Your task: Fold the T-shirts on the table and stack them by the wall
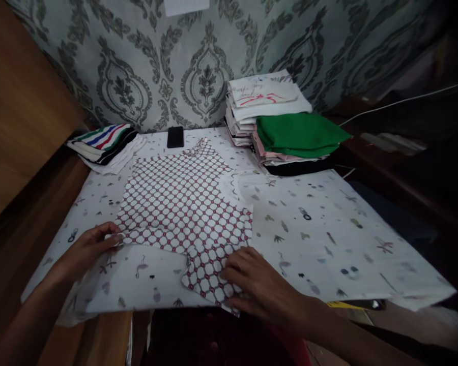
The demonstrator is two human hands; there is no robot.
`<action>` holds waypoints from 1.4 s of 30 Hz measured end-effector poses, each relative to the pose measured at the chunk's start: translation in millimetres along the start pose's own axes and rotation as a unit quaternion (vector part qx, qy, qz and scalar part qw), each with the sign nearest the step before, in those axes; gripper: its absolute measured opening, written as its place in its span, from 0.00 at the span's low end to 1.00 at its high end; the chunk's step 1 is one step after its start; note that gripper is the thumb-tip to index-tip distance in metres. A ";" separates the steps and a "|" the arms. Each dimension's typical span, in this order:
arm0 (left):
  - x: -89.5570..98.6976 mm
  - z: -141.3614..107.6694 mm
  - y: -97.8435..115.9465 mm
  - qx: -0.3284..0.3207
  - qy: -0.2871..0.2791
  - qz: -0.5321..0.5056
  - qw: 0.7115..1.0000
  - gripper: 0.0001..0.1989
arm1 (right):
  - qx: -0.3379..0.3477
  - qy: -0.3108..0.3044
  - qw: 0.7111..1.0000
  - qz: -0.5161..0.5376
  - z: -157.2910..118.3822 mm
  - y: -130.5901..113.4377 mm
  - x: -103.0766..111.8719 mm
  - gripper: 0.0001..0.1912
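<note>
A white short-sleeved shirt [175,198] with a red and dark lattice print lies spread on the table, its neck opening toward the right. At its lower left corner, my left hand [95,244] pinches the hem between thumb and fingers. My right hand [255,279] is on the sleeve [206,269] nearest me, its fingers bent over the fabric and its thumb by the sleeve's end. The fingertips of the right hand are partly hidden. Small creases run through the cloth near the left hand.
A patterned cloth [320,234] covers the table. Behind the shirt lies a black phone [175,137]. Folded striped clothes [107,145] sit at the back left. Folded white garments [263,96] and a pile topped with green cloth [301,134] stand back right. A wooden panel [23,101] rises on the left.
</note>
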State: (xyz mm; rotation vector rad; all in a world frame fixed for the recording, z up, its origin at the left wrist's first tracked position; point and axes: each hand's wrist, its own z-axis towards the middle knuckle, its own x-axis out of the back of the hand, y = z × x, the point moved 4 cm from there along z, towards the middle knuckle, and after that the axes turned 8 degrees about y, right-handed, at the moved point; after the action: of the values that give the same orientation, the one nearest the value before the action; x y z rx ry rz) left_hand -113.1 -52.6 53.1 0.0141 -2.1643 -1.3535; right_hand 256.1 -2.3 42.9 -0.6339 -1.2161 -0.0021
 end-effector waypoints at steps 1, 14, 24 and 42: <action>-0.7 -1.4 0.7 -0.003 0.009 -0.022 1.000 0.24 | 0.016 -0.003 1.000 0.005 -2.4 -3.0 -1.5 0.16; -9.2 -4.4 -1.4 0.002 0.057 -0.260 0.964 0.21 | -0.018 0.157 0.987 -0.006 -26.3 -16.8 -13.1 0.09; -7.0 -16.2 -13.0 0.105 -0.003 -0.184 0.977 0.25 | -0.211 0.261 0.930 -0.150 -47.5 1.5 -17.3 0.19; 7.1 -23.0 -9.3 -0.031 -0.016 0.224 0.974 0.20 | -0.503 0.218 0.587 0.596 -43.4 -12.7 -31.5 0.25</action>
State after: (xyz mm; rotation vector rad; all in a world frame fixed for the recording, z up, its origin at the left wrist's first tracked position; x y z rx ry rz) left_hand -110.7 -78.1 56.0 -0.4945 -1.9895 -1.1592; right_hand 278.0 -42.9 12.7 -2.2341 0.0355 0.2863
